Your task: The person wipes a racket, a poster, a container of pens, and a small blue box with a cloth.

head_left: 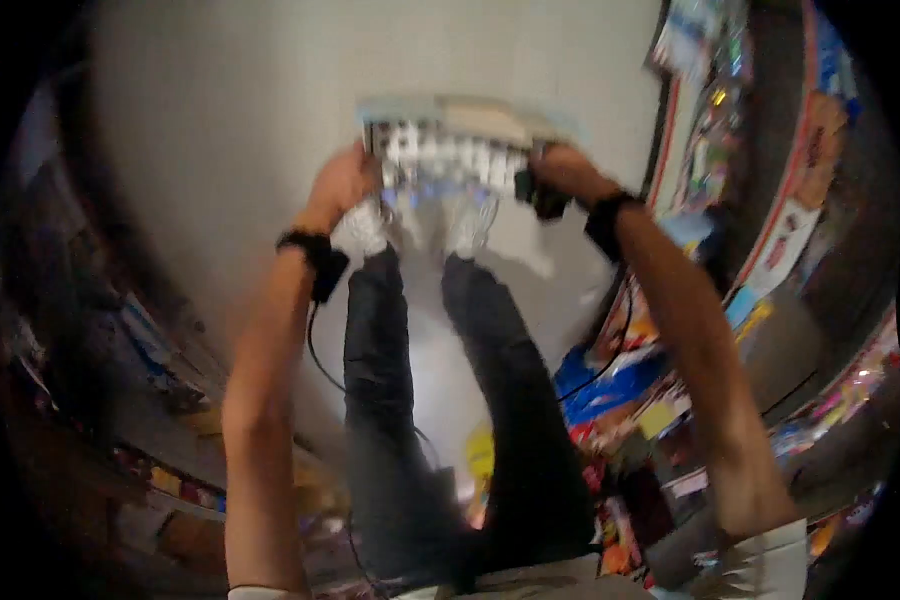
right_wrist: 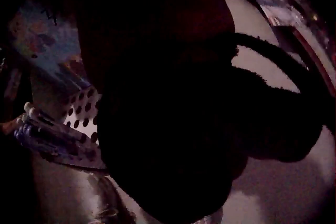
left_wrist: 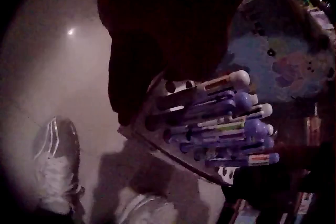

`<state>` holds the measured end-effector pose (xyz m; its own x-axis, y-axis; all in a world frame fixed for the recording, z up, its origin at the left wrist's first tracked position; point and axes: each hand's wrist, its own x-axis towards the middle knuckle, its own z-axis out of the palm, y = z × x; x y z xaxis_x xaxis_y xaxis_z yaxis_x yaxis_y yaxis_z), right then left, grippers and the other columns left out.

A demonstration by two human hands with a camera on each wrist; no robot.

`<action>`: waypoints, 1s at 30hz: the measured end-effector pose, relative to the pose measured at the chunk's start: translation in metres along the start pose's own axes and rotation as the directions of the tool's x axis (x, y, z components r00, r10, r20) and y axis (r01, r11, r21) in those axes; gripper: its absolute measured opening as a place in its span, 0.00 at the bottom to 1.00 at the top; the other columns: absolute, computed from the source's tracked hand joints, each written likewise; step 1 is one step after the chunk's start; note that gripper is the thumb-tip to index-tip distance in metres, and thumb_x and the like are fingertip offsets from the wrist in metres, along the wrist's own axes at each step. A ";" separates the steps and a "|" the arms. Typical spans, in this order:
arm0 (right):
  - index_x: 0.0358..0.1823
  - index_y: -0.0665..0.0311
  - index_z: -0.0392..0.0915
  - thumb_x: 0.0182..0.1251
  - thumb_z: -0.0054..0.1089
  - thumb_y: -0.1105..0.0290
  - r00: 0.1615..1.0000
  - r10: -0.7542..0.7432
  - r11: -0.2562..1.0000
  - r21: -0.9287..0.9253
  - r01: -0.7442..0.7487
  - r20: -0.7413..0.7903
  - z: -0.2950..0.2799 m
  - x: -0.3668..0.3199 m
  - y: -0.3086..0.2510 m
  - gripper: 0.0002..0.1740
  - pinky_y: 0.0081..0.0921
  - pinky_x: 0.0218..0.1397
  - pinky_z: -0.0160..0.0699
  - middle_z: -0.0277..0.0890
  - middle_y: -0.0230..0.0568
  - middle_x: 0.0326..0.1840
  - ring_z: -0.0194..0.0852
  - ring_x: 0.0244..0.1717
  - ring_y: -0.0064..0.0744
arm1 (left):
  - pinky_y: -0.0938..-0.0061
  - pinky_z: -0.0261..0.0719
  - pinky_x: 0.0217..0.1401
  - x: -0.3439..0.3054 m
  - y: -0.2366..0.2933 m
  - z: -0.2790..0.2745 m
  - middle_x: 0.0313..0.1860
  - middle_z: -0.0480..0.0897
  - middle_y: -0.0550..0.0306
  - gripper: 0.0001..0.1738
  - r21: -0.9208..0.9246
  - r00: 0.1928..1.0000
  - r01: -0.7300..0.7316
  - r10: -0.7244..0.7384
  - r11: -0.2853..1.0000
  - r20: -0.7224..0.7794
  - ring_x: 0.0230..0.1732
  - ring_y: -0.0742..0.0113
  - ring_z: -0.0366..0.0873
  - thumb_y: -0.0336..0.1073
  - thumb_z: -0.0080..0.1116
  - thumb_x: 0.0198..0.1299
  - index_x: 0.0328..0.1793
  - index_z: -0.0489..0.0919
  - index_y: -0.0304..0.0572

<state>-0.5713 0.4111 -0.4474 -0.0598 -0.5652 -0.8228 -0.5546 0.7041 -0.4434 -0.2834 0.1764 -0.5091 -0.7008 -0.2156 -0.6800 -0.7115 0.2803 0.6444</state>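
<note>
A white pen display box [head_left: 450, 155] with rows of holes is held out over the floor by both hands. My left hand [head_left: 345, 185] grips its left end, and my right hand [head_left: 575, 175] holds the opposite end. Several pens [left_wrist: 226, 124] with purple and white caps stand in the holes at one side in the left wrist view. A printed blue backboard [left_wrist: 268, 66] rises behind them. Under the right hand hangs a dark object [head_left: 545, 198] with a loop; what it is I cannot tell. It covers much of the right wrist view.
Below the box are the person's white shoes [head_left: 467, 222] on the pale floor [head_left: 270, 60]. Shelves with packaged goods [head_left: 715, 130] run along the right, and more shelves [head_left: 170, 480] stand at the lower left. A blue package [head_left: 610, 380] lies near the right leg.
</note>
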 end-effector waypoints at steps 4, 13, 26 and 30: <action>0.51 0.64 0.75 0.74 0.40 0.57 0.836 -0.548 0.825 0.189 0.532 0.040 -0.087 -0.139 -0.077 0.20 0.37 0.38 0.79 0.81 0.48 0.40 0.79 0.33 0.42 | 0.54 0.78 0.46 -0.148 0.093 -0.070 0.40 0.83 0.42 0.22 -0.031 0.991 0.008 -0.012 0.999 -0.134 0.41 0.45 0.81 0.44 0.53 0.59 0.57 0.76 0.42; 0.57 0.67 0.74 0.67 0.52 0.56 0.952 -0.084 0.983 -0.133 0.128 0.295 -0.209 -0.329 -0.355 0.25 0.34 0.63 0.70 0.77 0.52 0.57 0.74 0.59 0.43 | 0.68 0.76 0.47 -0.406 0.219 -0.155 0.42 0.81 0.53 0.23 -0.478 0.649 -0.292 -0.195 0.828 -0.735 0.45 0.61 0.79 0.45 0.65 0.55 0.54 0.79 0.42; 0.43 0.70 0.80 0.67 0.59 0.59 0.879 -0.093 0.803 -0.487 0.344 0.468 -0.247 -0.440 -0.584 0.18 0.24 0.47 0.73 0.80 0.35 0.37 0.73 0.40 0.23 | 0.80 0.72 0.48 -0.644 0.325 -0.181 0.40 0.81 0.60 0.37 -0.716 0.494 -0.676 -0.612 0.177 -0.618 0.42 0.78 0.75 0.42 0.65 0.58 0.73 0.64 0.44; 0.40 0.71 0.81 0.67 0.59 0.53 0.643 -0.503 0.758 -0.062 0.649 0.577 -0.251 -0.426 -0.653 0.23 0.23 0.43 0.73 0.79 0.34 0.30 0.71 0.34 0.20 | 0.75 0.71 0.57 -0.654 0.279 -0.169 0.49 0.79 0.60 0.31 -0.494 0.321 -0.868 -0.803 -0.038 -0.502 0.51 0.72 0.76 0.45 0.62 0.61 0.69 0.68 0.44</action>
<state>-0.3925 0.0844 0.2822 0.7194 -0.4699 -0.5115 -0.5111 0.1404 -0.8479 -0.0322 0.2373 0.1750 0.3205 -0.7638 -0.5602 0.6102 -0.2860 0.7389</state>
